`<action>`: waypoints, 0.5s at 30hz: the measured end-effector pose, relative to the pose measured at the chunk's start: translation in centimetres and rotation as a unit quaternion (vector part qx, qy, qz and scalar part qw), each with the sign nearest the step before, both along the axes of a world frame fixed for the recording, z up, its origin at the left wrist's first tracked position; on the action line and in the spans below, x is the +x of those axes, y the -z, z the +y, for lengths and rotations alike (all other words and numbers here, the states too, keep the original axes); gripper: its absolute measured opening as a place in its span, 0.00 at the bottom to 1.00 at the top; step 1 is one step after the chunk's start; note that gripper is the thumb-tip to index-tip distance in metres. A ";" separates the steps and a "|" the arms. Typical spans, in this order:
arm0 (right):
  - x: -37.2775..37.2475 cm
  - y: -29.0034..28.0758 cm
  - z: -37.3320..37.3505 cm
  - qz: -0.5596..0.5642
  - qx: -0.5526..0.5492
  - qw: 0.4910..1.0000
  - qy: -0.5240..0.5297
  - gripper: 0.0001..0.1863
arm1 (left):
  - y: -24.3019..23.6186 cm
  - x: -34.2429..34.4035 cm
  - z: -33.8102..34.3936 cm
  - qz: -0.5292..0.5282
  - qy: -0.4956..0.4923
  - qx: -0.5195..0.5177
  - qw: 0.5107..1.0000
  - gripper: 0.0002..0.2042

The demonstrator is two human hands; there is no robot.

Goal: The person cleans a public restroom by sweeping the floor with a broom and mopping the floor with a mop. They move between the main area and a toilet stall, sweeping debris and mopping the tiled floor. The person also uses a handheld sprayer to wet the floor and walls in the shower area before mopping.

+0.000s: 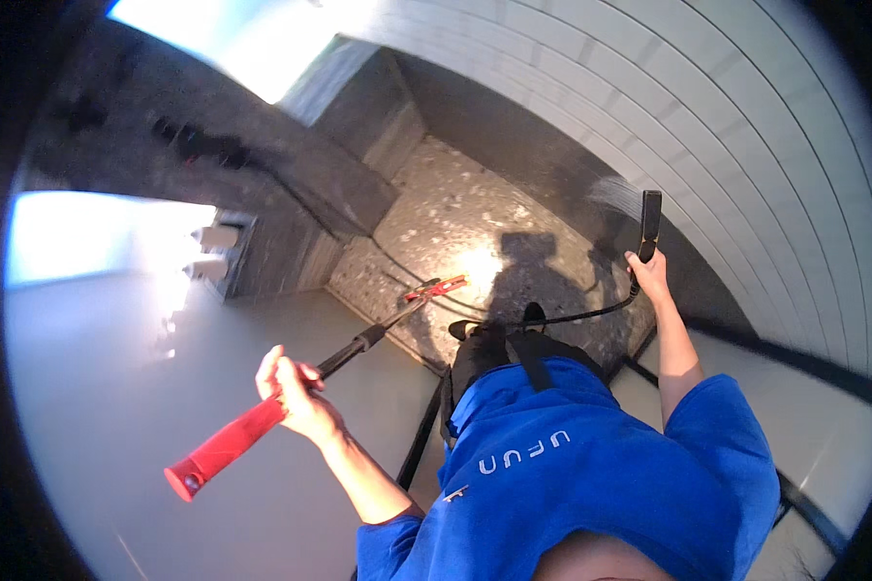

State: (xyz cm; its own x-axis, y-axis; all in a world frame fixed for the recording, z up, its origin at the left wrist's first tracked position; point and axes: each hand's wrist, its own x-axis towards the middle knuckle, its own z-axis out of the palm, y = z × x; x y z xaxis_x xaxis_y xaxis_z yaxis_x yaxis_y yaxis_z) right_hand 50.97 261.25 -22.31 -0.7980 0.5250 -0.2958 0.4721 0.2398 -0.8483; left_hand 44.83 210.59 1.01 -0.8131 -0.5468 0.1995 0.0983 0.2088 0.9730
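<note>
My left hand point(298, 395) is wrapped round a long pole point(344, 355) just above its red grip. The pole slants down to the floor, where its far end carries a red, clamp-like head point(438, 289). In my right hand point(650, 275), raised on the right, is a black spray wand point(649, 221) pointing up toward the wall. A fan of pale streaks point(618, 197) shows beside its tip, looking like water spray. From the wand a black hose point(586, 315) sags past my feet. Its course beyond them runs to the far left.
Speckled stone floor point(431, 208) lies in a narrow corner ahead, with my dark shoes point(463, 329) on it. A white panelled wall point(707, 107) with a dark lower band curves along the right. At left are a pale smooth surface point(165, 387) and white cylinders point(215, 250).
</note>
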 end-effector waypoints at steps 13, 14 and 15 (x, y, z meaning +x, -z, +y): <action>-27.8 0.8 -26.6 -0.037 -0.042 0.808 -0.587 0.27 | 3.4 3.3 2.0 0.035 -0.192 0.118 0.974 0.04; -27.6 -2.1 -30.5 -0.058 -0.062 0.762 -0.642 0.32 | 3.5 3.7 2.8 0.035 -0.223 0.103 0.969 0.03; -27.8 -1.9 -33.1 -0.042 -0.116 0.720 -0.683 0.37 | 3.7 4.2 3.4 0.051 -0.242 0.107 0.963 0.03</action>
State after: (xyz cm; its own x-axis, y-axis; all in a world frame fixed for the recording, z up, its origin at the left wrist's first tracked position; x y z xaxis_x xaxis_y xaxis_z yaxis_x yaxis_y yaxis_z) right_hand 23.19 228.13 -20.40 -0.4967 -0.8043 -0.3263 -0.0172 0.3849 -0.9228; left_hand 49.00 214.02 -2.72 -0.4357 -0.8939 0.1052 0.1373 0.0495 0.9893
